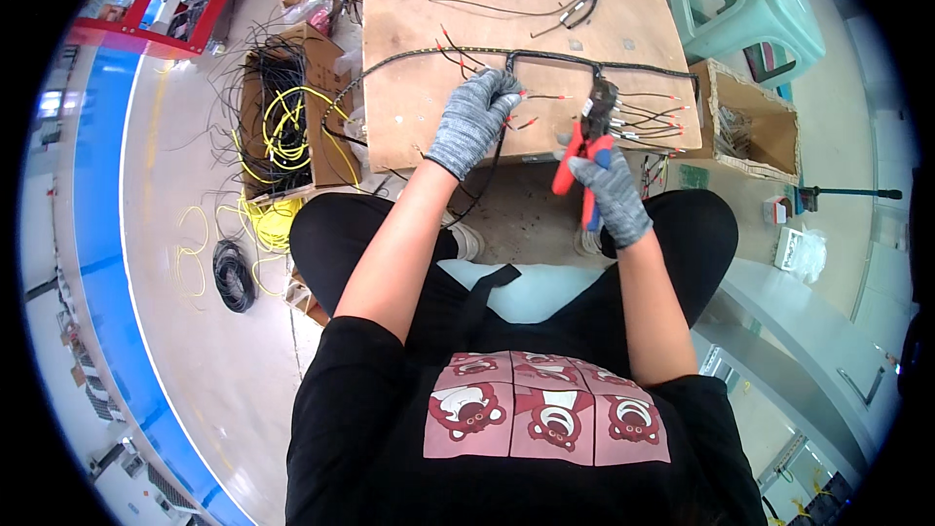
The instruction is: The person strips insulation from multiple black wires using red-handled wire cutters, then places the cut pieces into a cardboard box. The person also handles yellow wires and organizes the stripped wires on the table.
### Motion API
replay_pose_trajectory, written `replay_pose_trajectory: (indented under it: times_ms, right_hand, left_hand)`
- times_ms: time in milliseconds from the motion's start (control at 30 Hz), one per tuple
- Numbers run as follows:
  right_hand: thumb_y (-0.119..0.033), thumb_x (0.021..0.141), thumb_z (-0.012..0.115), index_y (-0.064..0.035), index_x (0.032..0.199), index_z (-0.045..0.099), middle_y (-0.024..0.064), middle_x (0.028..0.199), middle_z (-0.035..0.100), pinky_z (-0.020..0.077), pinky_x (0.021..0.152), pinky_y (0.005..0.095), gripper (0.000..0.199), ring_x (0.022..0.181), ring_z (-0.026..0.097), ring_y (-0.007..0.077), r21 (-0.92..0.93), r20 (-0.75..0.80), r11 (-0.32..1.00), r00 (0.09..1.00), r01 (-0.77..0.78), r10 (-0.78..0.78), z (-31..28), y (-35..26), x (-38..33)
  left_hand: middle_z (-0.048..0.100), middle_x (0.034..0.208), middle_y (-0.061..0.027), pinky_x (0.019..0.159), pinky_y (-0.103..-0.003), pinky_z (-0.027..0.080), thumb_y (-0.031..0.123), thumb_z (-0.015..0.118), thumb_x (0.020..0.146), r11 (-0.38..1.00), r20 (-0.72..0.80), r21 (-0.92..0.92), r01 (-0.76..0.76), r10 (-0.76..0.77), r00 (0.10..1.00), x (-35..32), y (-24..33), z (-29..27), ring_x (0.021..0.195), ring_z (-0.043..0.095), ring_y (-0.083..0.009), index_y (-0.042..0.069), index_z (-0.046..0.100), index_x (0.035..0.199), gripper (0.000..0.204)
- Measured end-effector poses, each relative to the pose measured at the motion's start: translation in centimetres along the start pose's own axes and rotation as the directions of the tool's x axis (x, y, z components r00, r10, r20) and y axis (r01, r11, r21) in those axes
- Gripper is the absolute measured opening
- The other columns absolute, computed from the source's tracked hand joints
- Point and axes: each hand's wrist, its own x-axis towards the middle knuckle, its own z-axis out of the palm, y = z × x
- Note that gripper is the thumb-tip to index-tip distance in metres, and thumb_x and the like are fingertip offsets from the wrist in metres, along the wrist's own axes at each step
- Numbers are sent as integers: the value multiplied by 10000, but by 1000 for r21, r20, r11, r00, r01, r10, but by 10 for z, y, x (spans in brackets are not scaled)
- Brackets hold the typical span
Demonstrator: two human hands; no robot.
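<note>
We get bright, even overhead light, soft shadows, glare on the floor, heavy fisheye bending, dark corners, sharp centre.

The person wore a black short-sleeved T-shirt printed across the chest with a row of pink panels showing cartoon bears, plus black trousers. Speckled grey knit gloves covered the left hand and right hand; forearms were bare.

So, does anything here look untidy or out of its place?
Yes. Loose yellow wires spill out of the cardboard box onto the floor, beside a black wire coil. On the wooden board, the left hand holds the black wire bundle and the right hand holds red pliers; nothing there looks damaged.
</note>
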Motion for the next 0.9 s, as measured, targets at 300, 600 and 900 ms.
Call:
replay_pose_trajectory:
  times_ms: [300,600,900]
  right_hand:
    - [-195,747,703,-3,1218,456,91,1117,569,439,895,329,566,1018,549,183,-119,461,968,851,-219,250,6,-14,-101]
    - [-198,740,733,-11,1143,510,60,1016,588,433,887,288,497,958,547,140,-121,639,861,624,-495,449,17,26,-136]
    - [-214,739,712,-24,1198,477,67,1004,586,459,829,305,549,942,555,156,28,525,938,804,-344,279,5,-12,-89]
  left_hand:
    - [614,830,-59,658,-242,475,56,579,843,967,-328,-250,53,-136,935,-11,2,-41,706,559,-109,3,592,946,116]
    - [606,858,4,546,-208,416,140,594,857,880,-313,-454,138,-302,900,0,-16,-33,649,537,-73,63,593,1057,215]
    - [607,829,-2,539,-211,421,156,573,869,836,-246,-498,231,-392,886,7,-15,-38,658,543,-75,70,606,1016,173]
